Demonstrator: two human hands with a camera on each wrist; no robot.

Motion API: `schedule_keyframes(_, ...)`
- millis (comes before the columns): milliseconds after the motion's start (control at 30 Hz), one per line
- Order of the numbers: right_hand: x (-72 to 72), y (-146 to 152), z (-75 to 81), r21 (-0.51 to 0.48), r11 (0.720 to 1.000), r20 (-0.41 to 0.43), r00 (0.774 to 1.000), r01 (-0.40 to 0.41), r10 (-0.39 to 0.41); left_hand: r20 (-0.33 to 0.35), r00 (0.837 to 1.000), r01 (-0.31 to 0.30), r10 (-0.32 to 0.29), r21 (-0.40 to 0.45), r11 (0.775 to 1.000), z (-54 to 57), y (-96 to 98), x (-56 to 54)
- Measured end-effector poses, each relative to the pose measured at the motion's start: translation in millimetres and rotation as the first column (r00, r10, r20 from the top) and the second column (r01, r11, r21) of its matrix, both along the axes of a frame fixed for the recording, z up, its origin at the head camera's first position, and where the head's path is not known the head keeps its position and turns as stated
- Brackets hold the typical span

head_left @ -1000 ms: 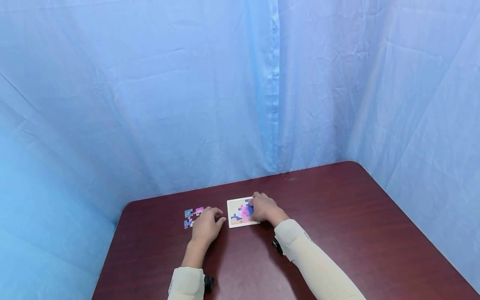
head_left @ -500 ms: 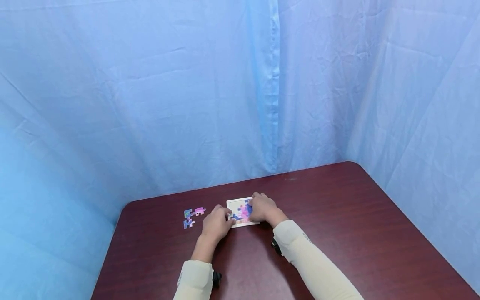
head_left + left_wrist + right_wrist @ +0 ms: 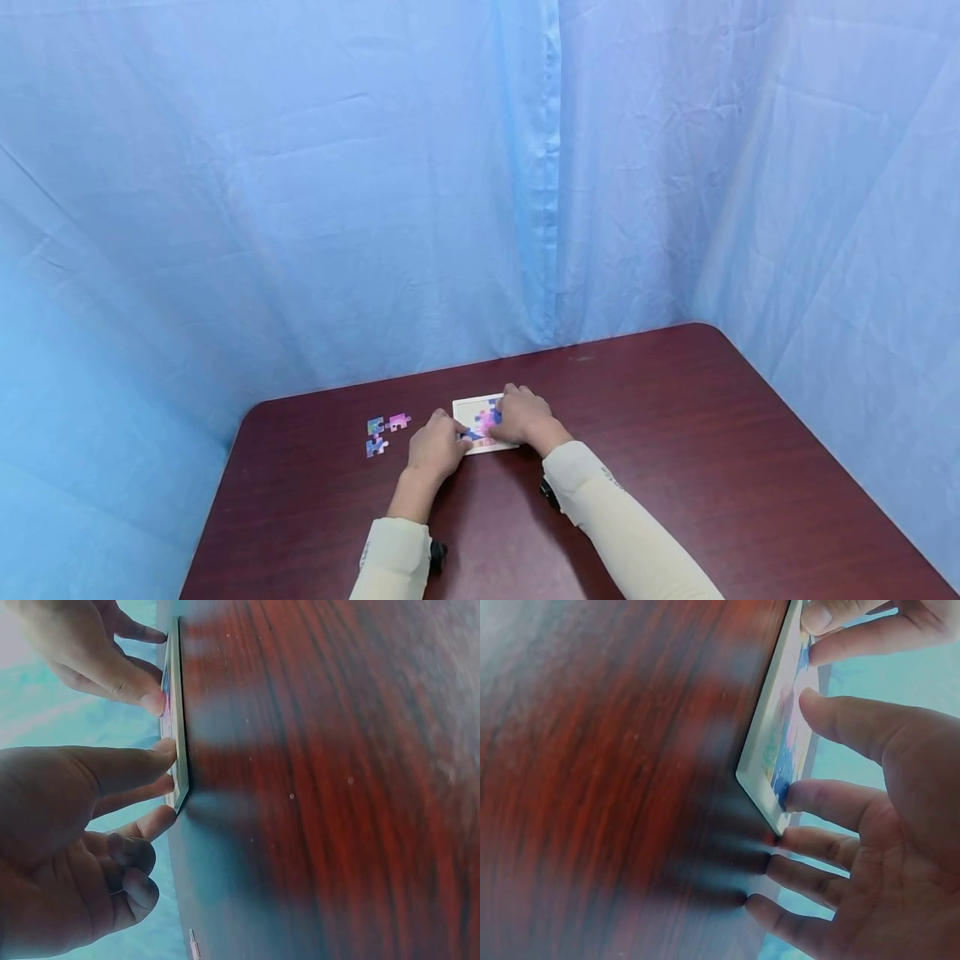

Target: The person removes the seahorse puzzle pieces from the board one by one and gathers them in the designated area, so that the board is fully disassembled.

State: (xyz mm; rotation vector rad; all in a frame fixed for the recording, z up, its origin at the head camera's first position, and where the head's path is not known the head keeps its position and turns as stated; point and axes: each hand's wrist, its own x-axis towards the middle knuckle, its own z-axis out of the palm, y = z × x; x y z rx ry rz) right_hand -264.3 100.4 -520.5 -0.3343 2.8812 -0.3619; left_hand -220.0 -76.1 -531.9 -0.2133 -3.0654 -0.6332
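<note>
A jigsaw puzzle in a white frame lies flat on the table, partly filled with blue and pink pieces. My left hand is at its lower left corner. In the left wrist view, the thumb and fingers of the left hand touch the frame, two fingers curled back. My right hand lies over the puzzle's right side and hides part of it. Seen from the right wrist, the right hand has its thumb and index finger on the picture, other fingers spread past the corner.
Left of the frame lie several loose puzzle pieces: a pink one, a blue-green one and a blue-purple one. The dark red table reaches back to a light blue curtain.
My left hand has moved right, from beside the loose pieces to the frame's lower left corner, uncovering those pieces. My right hand stays on the puzzle's right side, its thumb slightly shifted.
</note>
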Motion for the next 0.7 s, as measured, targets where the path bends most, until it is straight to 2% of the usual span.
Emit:
schedule_keyframes(300,0.5,-3.3,-2.2,0.015,1.0,-0.03,0.999,0.012,-0.011,-0.018,1.0,-0.024,0.024,-0.008,1.0,-1.0,1.5,1.1)
schedule_keyframes(533,-0.7,-8.1,-3.1,0.04,0.998,-0.046,0.998,0.049,-0.047,-0.04,0.999,-0.025,0.026,0.021,0.999,-0.2,1.4,1.0)
schedule_keyframes(700,-0.2,-9.6,-3.3,0.046,0.998,-0.05,0.997,0.052,-0.05,-0.033,0.999,-0.029,0.03,0.038,0.999,-0.2,1.1,0.5)
